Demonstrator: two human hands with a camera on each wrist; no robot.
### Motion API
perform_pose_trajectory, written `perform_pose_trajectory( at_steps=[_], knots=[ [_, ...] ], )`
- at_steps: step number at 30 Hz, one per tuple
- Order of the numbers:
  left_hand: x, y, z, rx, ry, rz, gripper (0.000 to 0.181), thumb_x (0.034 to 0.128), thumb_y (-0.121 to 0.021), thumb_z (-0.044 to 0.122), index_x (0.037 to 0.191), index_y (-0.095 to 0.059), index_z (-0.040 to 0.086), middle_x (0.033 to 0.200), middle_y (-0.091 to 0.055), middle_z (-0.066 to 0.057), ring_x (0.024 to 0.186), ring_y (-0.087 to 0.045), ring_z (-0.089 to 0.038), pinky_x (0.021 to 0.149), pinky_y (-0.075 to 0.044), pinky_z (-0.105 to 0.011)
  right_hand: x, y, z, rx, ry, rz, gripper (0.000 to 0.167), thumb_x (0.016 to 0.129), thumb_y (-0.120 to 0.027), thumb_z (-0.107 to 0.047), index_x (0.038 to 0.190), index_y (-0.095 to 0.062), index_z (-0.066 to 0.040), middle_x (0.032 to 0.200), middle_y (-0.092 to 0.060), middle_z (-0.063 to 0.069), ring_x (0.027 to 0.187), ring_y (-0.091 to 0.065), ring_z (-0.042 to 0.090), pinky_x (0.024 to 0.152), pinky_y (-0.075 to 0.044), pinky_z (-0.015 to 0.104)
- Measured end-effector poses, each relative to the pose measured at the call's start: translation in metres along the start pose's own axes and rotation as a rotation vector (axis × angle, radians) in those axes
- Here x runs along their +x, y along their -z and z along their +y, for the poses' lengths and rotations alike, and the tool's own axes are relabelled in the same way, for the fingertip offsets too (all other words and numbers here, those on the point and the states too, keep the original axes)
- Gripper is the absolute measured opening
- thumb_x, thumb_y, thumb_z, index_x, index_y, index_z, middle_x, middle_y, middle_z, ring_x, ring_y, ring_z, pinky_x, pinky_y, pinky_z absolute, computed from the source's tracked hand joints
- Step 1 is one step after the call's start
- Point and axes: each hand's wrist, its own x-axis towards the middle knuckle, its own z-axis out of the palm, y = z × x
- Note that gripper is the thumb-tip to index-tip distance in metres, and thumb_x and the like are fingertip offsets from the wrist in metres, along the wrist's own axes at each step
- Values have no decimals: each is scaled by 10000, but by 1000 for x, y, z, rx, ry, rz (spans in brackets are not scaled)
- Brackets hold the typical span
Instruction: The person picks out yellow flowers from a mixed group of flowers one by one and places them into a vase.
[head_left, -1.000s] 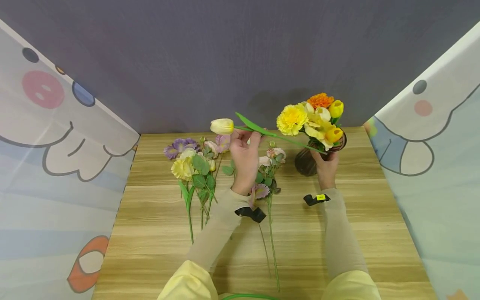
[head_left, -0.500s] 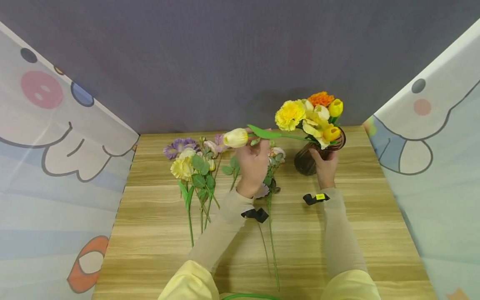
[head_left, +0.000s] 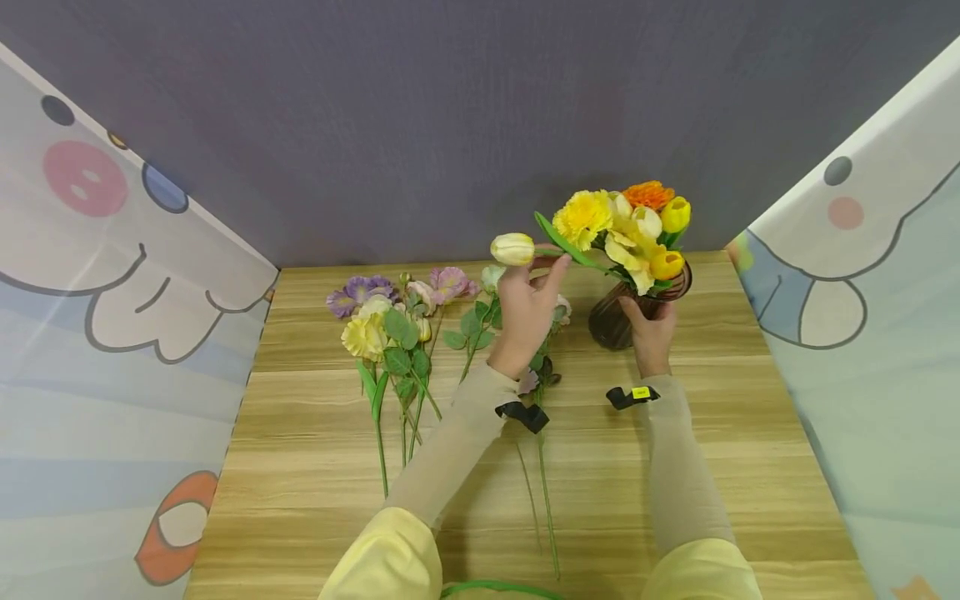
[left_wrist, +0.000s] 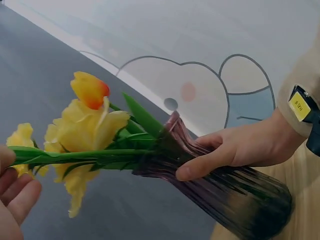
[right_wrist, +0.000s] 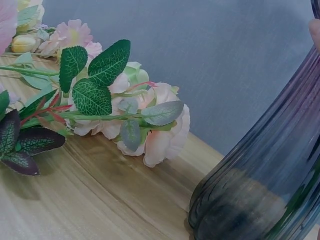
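Observation:
A white-yellow tulip is held by its green stem in my left hand, its lower stem reaching the mouth of the dark ribbed glass vase. My right hand grips the vase near its neck; the vase leans. Yellow, white and orange flowers fill the vase. In the left wrist view, my right hand wraps the vase, the green stem runs into its mouth, and the left fingertips are at the left edge. The right wrist view shows the vase's lower part.
Purple, pink and yellow flowers lie on the wooden table at the left. Pink roses with green leaves lie beside the vase. A dark grey wall stands behind, with cartoon-printed curtains at both sides.
My left hand and the tulip have moved right, and the tulip's stem has gone from crossing before the bouquet to the vase's mouth. My right hand has stayed on the vase.

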Motion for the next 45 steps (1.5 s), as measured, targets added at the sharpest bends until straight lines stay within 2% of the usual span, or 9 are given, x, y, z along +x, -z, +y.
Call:
perform_pose_trajectory(
  at_steps=[4, 8, 12, 16, 21, 26, 30, 37, 45],
  knots=[
    [3, -10, -5, 95, 57, -61, 190, 1006, -688, 105, 1132, -696, -38, 1075, -717, -200, 1005, -732, -281, 837, -593, -203, 0, 0, -1, 15, 13, 1, 446, 910, -740, 30, 1321, -614, -86, 1094, -661, 35, 937, -608, 146, 805, -519, 231],
    [3, -23, -11, 152, 76, -113, 193, 1001, -704, 138, 1122, -697, -12, 1060, -704, -167, 968, -734, -242, 812, -577, -153, 0, 0, -2, 32, 36, -10, 487, 904, -734, 44, 1357, -598, -75, 1135, -666, 47, 977, -614, 153, 844, -519, 239],
    [1, -37, -23, 198, 90, -155, 195, 996, -714, 149, 1127, -684, 9, 1030, -713, -129, 907, -730, -173, 766, -562, -125, 1, 0, -1, 34, 32, -8, 523, 901, -737, 38, 1388, -582, -77, 1198, -666, 51, 1047, -620, 163, 907, -515, 242],
    [-2, -46, -34, 236, 116, -170, 200, 995, -721, 196, 1114, -698, 36, 1004, -736, -91, 873, -717, -129, 733, -538, -111, -1, -1, -1, 11, 14, 7, 524, 900, -747, 26, 1384, -583, -86, 1208, -670, 40, 1065, -629, 164, 928, -516, 243],
    [-4, -47, -34, 238, 104, -170, 210, 1014, -695, 228, 1125, -727, 52, 1041, -722, -81, 902, -702, -143, 757, -542, -115, -2, -1, -1, -18, -9, 16, 561, 893, -756, 16, 1408, -563, -96, 1255, -655, 24, 1124, -615, 156, 977, -499, 230],
    [-8, -38, -31, 187, 166, -183, 206, 1024, -679, 208, 1161, -709, 56, 1063, -717, -71, 904, -672, -102, 763, -552, -136, -1, 0, -1, -43, -23, 23, 590, 885, -760, 8, 1426, -550, -95, 1272, -639, 12, 1146, -598, 148, 993, -484, 217],
    [-14, -25, -35, 185, 202, -200, 231, 1040, -649, 214, 1190, -705, 49, 1048, -707, -64, 887, -651, -102, 736, -553, -163, -1, 1, 0, -26, -22, 25, 606, 882, -766, 13, 1436, -543, -92, 1311, -629, 19, 1194, -584, 157, 1017, -477, 219],
    [-33, 6, -52, 244, 217, -241, 210, 1046, -636, 205, 1171, -711, 54, 1051, -709, -75, 881, -667, -141, 733, -572, -195, 0, 1, 2, -15, -15, 18, 594, 893, -762, -4, 1436, -541, -99, 1331, -626, 35, 1209, -578, 166, 1027, -471, 217],
    [-59, 43, -69, 301, 246, -234, 187, 1040, -648, 181, 1152, -711, 46, 1048, -718, -77, 890, -674, -177, 746, -588, -234, -1, 0, 0, -56, -29, 36, 588, 898, -756, -8, 1436, -538, -103, 1313, -626, 10, 1184, -581, 154, 1004, -477, 208]
  ],
)
